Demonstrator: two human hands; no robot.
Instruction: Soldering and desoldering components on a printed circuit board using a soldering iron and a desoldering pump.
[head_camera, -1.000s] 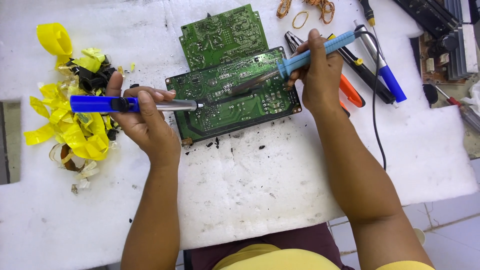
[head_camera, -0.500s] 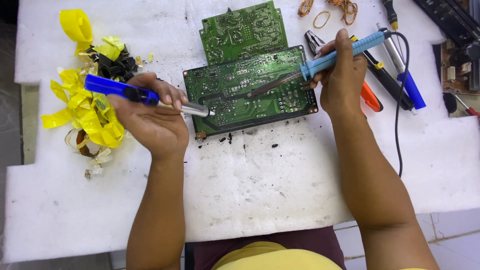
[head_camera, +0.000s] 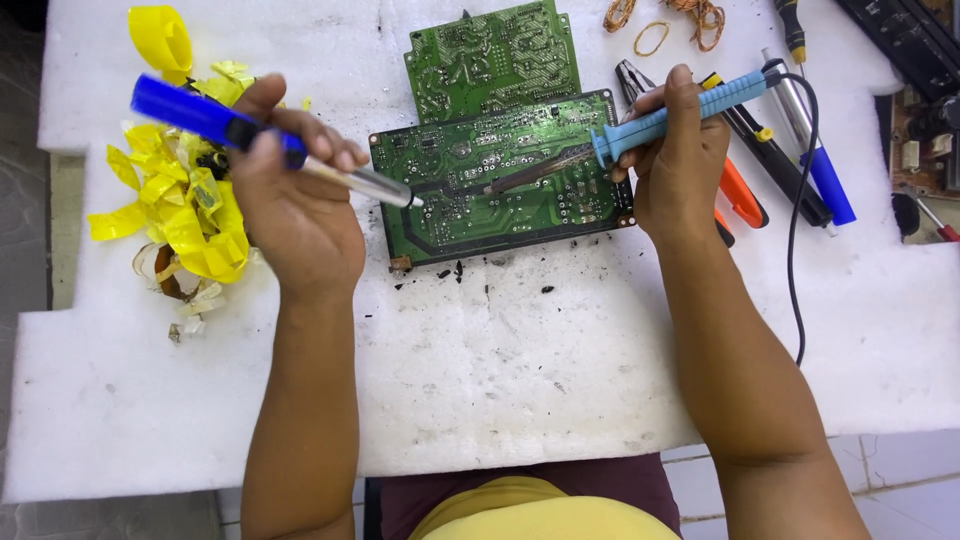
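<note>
My left hand (head_camera: 290, 200) grips a blue and silver desoldering pump (head_camera: 215, 120), its silver nozzle touching the left part of a green circuit board (head_camera: 500, 210) that lies solder side up. My right hand (head_camera: 680, 165) holds a light blue soldering iron (head_camera: 670, 115), whose dark tip rests on the middle of that board. The two tips are a short way apart. A second green circuit board (head_camera: 490, 50) lies just behind the first one.
A white foam sheet (head_camera: 500, 380) covers the work surface. Crumpled yellow tape scraps (head_camera: 175, 210) lie at the left. Pliers with orange handles (head_camera: 735, 190), a blue pump (head_camera: 820, 160), screwdrivers and rubber bands (head_camera: 650, 35) lie at the right and back. Dark crumbs (head_camera: 460, 270) lie before the board.
My left hand has tilted the desoldering pump, its blue end now raised toward the far left, the nozzle staying at the board. The soldering iron stays on the board.
</note>
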